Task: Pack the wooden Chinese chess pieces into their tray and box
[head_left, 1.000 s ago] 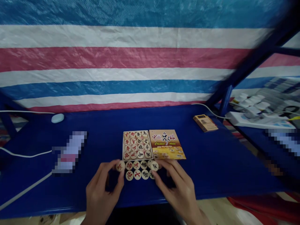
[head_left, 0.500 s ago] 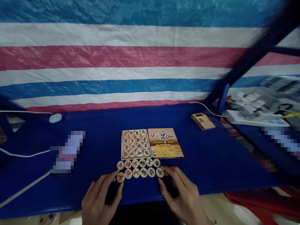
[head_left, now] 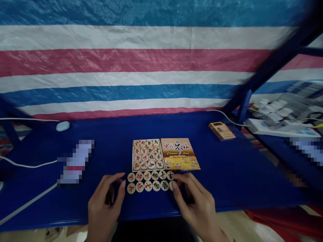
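Two rows of round Chinese chess pieces (head_left: 148, 186) lie on the blue table, red characters at left and black at right. Just beyond them is an open box (head_left: 133, 156) filled with more pieces. Its printed lid (head_left: 180, 154) lies flat against the box's right side. My left hand (head_left: 107, 198) is beside the left end of the rows, thumb and forefinger apart and holding nothing. At the right end, my right hand (head_left: 195, 198) has its thumb over the lower end chess piece (head_left: 171, 185) and its forefinger at the upper one, partly hiding both.
A small brown carton (head_left: 222, 130) sits at the back right. To the left are a blurred-out flat device (head_left: 77, 161), white cables and a pale rounded object (head_left: 63, 126). A power strip (head_left: 280, 127) with plugs is at far right. Striped sheeting (head_left: 126, 60) hangs behind.
My left hand has drawn back leftward from the end pieces. My right thumb has moved up onto the lower end piece. The view has shifted slightly.
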The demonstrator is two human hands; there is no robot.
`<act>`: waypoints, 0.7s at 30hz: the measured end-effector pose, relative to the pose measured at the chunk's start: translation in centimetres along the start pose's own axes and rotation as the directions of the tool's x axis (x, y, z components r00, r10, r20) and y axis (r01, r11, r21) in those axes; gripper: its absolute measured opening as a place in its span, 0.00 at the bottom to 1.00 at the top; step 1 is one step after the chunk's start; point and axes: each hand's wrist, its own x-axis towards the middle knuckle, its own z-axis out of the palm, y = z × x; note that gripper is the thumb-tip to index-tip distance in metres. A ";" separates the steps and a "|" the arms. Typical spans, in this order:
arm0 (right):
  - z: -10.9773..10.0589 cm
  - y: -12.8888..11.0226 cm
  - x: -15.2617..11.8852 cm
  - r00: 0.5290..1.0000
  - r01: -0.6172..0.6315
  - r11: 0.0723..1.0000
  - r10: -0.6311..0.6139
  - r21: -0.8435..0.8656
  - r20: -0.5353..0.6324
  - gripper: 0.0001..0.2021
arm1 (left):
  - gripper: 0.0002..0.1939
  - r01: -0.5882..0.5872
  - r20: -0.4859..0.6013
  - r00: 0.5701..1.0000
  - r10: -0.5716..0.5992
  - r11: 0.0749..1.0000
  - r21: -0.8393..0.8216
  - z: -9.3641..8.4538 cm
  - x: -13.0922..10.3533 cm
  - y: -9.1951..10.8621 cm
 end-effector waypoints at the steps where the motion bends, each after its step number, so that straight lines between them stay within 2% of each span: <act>1: 0.3 -0.3 1.1 1.000 0.027 0.999 -0.027 -0.017 -0.015 0.09 | 0.10 -0.015 0.003 1.000 0.015 1.000 -0.001 0.3 1.0 0.3; 3: 1.0 -0.7 3.8 0.996 0.071 0.995 -0.074 -0.075 -0.047 0.08 | 0.10 -0.061 0.018 0.998 0.060 0.998 0.027 1.2 3.5 0.9; 5: 1.6 -0.8 6.7 0.995 0.084 0.982 -0.093 -0.171 -0.046 0.08 | 0.11 -0.067 0.040 0.997 0.063 0.990 0.122 2.3 6.2 1.4; 7: 2.3 -0.3 9.1 0.996 0.094 0.957 -0.089 -0.275 0.030 0.11 | 0.14 -0.069 0.089 0.995 0.048 0.967 0.246 3.2 8.4 1.7; 9: 2.8 0.3 10.6 0.991 0.116 0.925 -0.084 -0.362 0.101 0.14 | 0.14 -0.084 0.121 0.991 0.050 0.951 0.298 3.7 9.6 1.7; 12: 3.2 1.2 10.9 0.984 0.126 0.914 -0.065 -0.386 0.167 0.13 | 0.11 -0.085 0.137 0.990 0.043 0.946 0.313 3.7 9.7 1.3; 17: 3.4 1.4 9.9 0.986 0.097 0.927 -0.039 -0.363 0.164 0.12 | 0.12 -0.071 0.107 0.993 0.043 0.957 0.280 3.7 9.3 1.0; 21: 3.7 1.5 10.1 0.980 0.133 0.918 -0.066 -0.373 0.187 0.12 | 0.14 -0.083 0.137 0.990 0.043 0.950 0.302 4.3 9.6 1.3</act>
